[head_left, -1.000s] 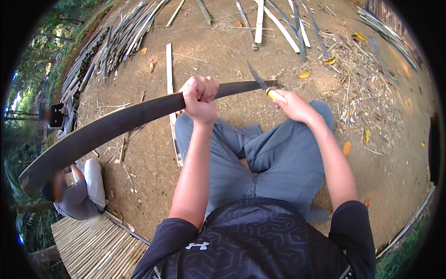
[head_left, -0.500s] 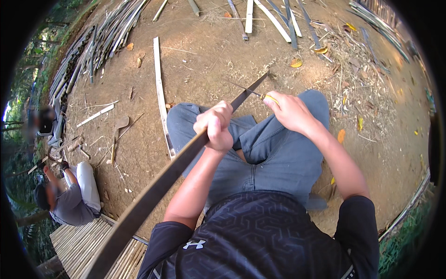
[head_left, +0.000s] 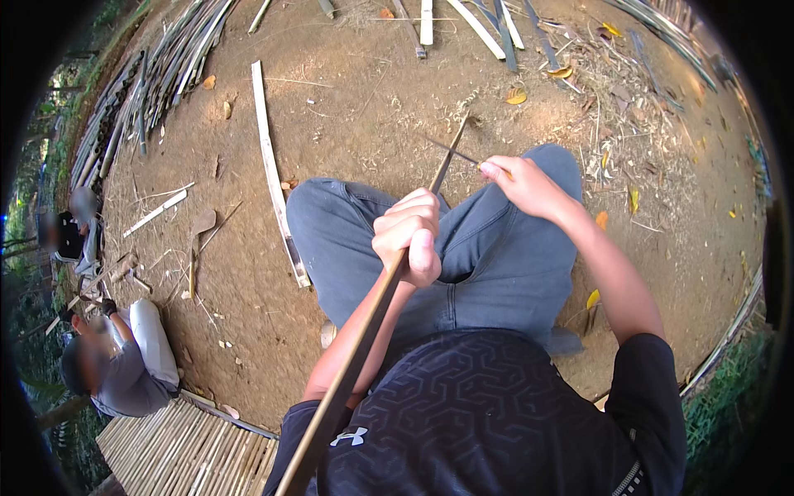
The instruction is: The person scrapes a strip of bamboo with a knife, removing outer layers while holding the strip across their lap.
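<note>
A long, dark bamboo strip (head_left: 341, 388) slants from the lower edge, past my left arm, to a tip above my knees. My left hand (head_left: 409, 237) is wrapped round it midway, thumb along its near side. In my right hand (head_left: 529, 187), above my right knee, is a knife (head_left: 453, 150) with a thin dark blade; the fingers mostly hide its yellowish handle. The blade crosses the strip near its far end; whether the two touch, I cannot tell.
A pale split slat (head_left: 269, 157) lies left of my left knee, with a wooden-handled blade tool (head_left: 197, 248) further left. Long strips (head_left: 178, 54) are piled at the far left. Near a slatted bamboo platform (head_left: 186, 446) sits another person (head_left: 136, 364). Shavings and leaves litter the dirt.
My left hand has shifted right and slightly nearer, and the strip has swung steeper and rolled to show its narrow edge. The knife still crosses it near the far end.
</note>
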A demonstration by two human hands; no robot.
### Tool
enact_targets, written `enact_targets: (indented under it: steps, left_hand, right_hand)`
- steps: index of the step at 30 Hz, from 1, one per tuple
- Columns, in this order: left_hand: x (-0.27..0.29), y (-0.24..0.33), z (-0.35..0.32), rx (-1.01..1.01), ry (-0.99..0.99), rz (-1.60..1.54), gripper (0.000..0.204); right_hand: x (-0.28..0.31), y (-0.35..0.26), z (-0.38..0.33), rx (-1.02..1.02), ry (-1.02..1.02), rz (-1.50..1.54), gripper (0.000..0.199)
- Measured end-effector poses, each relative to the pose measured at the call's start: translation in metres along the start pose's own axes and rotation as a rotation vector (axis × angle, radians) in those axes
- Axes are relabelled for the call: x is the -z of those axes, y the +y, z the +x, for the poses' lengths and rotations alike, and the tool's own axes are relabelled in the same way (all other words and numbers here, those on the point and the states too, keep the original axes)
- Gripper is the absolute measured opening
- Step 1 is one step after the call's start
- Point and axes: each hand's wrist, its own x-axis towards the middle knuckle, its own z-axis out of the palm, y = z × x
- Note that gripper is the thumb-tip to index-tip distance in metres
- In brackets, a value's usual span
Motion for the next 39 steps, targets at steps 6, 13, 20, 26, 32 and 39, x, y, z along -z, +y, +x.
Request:
enact_targets:
  steps: [6,13,20,26,32,39]
  left_hand:
    - [0.010,-0.005,0.018,0.043,0.061,0.022,0.035]
    - [-0.001,-0.008,0.026,0.033,0.052,0.011,0.035]
    - [0.031,-0.020,0.037,0.157,0.243,-0.050,0.035]
    - [0.028,-0.021,0.038,0.150,0.252,-0.046,0.036]
    - [0.030,-0.025,0.043,0.143,0.393,-0.032,0.037]
    - [0.065,-0.030,0.063,0.247,0.490,-0.001,0.040]
  right_hand:
    - [-0.005,-0.032,0.006,0.089,0.086,-0.003,0.036]
    - [-0.007,-0.012,0.033,0.001,0.088,0.027,0.041]
    - [0.005,-0.069,0.047,-0.053,0.042,-0.209,0.041]
    - [0.002,-0.031,0.060,-0.016,0.077,-0.178,0.040]
    - [0.001,-0.013,0.055,-0.104,0.002,-0.049,0.039]
    - [-0.011,-0.022,0.044,-0.181,-0.040,-0.114,0.040]
